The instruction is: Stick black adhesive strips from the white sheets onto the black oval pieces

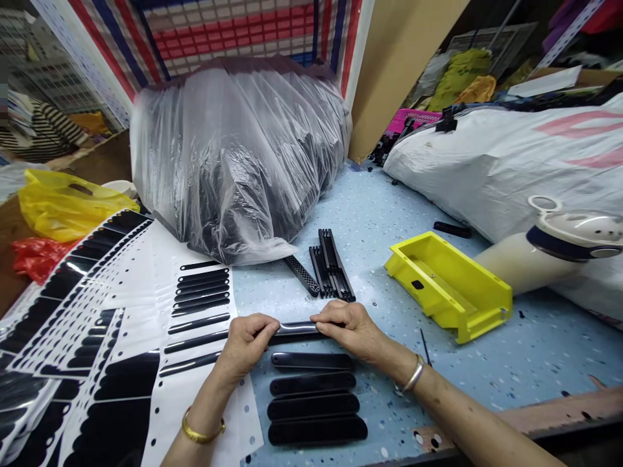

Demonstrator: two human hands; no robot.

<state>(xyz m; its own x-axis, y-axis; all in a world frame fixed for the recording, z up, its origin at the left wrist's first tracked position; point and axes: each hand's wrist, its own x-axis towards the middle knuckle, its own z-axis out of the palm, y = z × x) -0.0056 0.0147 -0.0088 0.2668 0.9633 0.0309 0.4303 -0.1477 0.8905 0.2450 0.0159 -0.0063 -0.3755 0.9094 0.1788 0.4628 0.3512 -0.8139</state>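
Between my two hands lies a long glossy black strip-shaped piece (pixel 298 329). My left hand (pixel 247 344) pinches its left end with thumb and forefinger, and my right hand (pixel 348 327) presses its thumb and fingers on the right end. Whether it is one part or a film on a backing part, I cannot tell. Below it, several glossy black rounded bars (pixel 313 407) lie in a neat stack of rows. Just beyond my hands are ribbed black plastic bars (pixel 333 266) and a black bar with a textured face (pixel 300 275). Left of my left hand spreads a white sheet (pixel 195 383) bearing black stickers.
A big clear bag of black items (pixel 238 149) fills the back. More sticker sheets (pixel 82 350) overlap at left, near a yellow plastic bag (pixel 73 204). At right are a yellow bin (pixel 448 285), a cream bottle (pixel 530 256) and a large white sack (pixel 487 155).
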